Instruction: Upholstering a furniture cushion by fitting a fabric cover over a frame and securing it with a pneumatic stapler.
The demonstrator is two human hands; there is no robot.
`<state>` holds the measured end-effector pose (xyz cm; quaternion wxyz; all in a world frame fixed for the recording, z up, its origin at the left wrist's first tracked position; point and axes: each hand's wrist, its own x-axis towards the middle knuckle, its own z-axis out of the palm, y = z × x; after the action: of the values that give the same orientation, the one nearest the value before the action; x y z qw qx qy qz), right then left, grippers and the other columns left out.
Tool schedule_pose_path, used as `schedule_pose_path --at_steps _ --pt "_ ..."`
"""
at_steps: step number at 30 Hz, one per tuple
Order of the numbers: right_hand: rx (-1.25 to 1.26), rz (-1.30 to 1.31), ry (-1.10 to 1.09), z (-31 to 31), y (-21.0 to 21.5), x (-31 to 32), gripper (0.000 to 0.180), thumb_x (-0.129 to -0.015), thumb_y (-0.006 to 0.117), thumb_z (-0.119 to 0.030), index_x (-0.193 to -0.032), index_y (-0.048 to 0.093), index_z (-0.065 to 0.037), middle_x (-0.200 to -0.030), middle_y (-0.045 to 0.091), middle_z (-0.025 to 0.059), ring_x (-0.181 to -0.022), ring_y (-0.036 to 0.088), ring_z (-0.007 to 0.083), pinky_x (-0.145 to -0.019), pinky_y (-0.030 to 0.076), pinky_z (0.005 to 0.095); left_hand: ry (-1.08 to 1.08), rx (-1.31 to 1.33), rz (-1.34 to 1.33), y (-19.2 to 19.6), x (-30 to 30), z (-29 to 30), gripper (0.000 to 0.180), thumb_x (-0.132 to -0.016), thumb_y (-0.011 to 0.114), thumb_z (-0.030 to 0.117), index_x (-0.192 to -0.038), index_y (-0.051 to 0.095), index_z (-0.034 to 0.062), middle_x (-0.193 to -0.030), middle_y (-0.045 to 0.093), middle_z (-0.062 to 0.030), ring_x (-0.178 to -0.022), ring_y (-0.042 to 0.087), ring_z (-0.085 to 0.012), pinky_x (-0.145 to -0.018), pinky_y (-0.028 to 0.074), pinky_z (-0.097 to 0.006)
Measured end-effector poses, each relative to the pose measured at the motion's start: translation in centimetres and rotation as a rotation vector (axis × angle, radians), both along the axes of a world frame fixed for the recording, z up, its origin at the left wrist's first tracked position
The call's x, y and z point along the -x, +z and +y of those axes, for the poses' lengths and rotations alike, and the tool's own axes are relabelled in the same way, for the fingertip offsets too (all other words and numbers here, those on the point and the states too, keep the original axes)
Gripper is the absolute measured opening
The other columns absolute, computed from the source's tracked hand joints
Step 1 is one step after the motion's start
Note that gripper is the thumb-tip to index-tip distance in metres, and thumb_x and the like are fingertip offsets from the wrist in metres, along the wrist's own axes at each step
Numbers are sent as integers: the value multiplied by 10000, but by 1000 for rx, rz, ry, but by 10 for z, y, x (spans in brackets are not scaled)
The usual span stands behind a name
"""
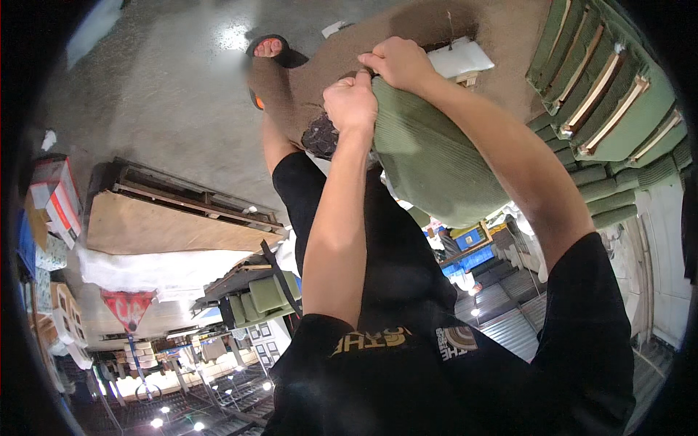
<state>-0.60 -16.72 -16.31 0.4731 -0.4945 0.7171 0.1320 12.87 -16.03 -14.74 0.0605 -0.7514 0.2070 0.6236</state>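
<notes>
A piece covered in green ribbed corduroy (432, 149), looking like an upholstered cushion or panel, stands in front of me. My left hand (351, 103) is closed in a fist at the cover's upper left corner. Just beyond it, my right hand (398, 64) pinches the cover's far edge, with its forearm reaching across above the green cloth. What lies between the fingertips of either hand is mostly hidden. Beside my left wrist is a dark crumpled bundle (320, 136), which I cannot make out more closely.
Several green upholstered pieces with wooden strips (607, 109) are stacked at the right. A white pad (462, 58) lies beyond my right hand. My sandalled foot (267, 49) rests on the floor at the far left of my hands. A wooden-framed panel (171, 221) stands at the left, near boxes (54, 196).
</notes>
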Motion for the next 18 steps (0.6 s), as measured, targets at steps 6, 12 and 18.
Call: schedule_pose_path --at_steps 6,12,18 --pt "-26 281 -140 -3 -10 -20 366 -886 591 -402 -838 735 -69 -868 698 214 -878 673 414 -810 532 493 -122 -51 -40 -15 -4 -19 306 -805 637 277 -735 706 -12 -820 701 -232 -803 688 -380 -810 521 -437" --pt "-65 194 -336 1 -5 -9 393 -864 636 -428 -919 742 -54 -823 705 179 -777 673 365 -760 521 442 -245 21 36 -29 -4 -7 306 -805 639 296 -868 756 20 -911 706 -235 -916 681 -404 -885 512 -434" --pt "-188 -268 -644 7 100 10 549 -868 644 -527 -1173 670 -72 -1038 693 122 -956 637 214 -877 494 340 -459 200 -113 -18 -28 -5 407 -892 600 362 -838 729 -20 -811 691 -256 -831 683 -401 -827 521 -447"
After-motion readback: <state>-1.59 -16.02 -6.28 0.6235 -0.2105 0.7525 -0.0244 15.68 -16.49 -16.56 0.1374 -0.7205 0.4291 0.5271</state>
